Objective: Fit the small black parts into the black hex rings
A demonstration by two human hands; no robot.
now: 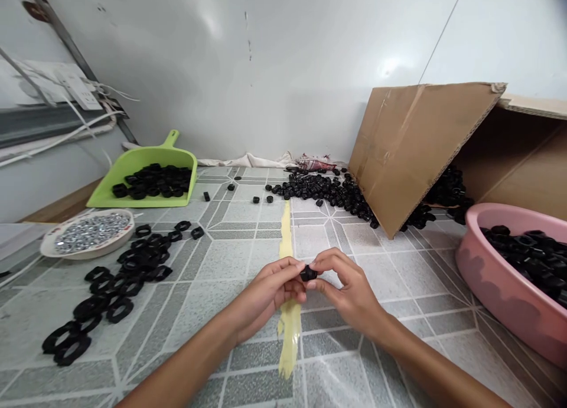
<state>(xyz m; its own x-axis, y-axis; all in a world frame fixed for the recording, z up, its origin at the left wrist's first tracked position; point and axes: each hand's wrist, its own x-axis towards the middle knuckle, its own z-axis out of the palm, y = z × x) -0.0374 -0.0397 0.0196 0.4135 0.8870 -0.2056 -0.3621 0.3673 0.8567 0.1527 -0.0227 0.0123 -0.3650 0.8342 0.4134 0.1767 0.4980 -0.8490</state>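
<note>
Between the fingertips of both hands is a small black plastic part [309, 273], partly hidden by the fingers. My left hand [278, 284] pinches it from the left with thumb and index finger. From the right, my right hand [343, 279] closes thumb and fingertips on the same part. Both hands are just above a yellow tape strip [289, 337] on the tiled-pattern surface [248, 313]. Black ring-shaped nuts [119, 309] lie loosely to the left of my left hand.
At left stand a white dish [73, 253] of small metal pieces and a green dustpan [172, 154] holding black rings. Toward the back lies a heap of small black parts [328, 189]. A tipped cardboard box [411, 142] and a pink basin [476, 266] of black parts occupy the right.
</note>
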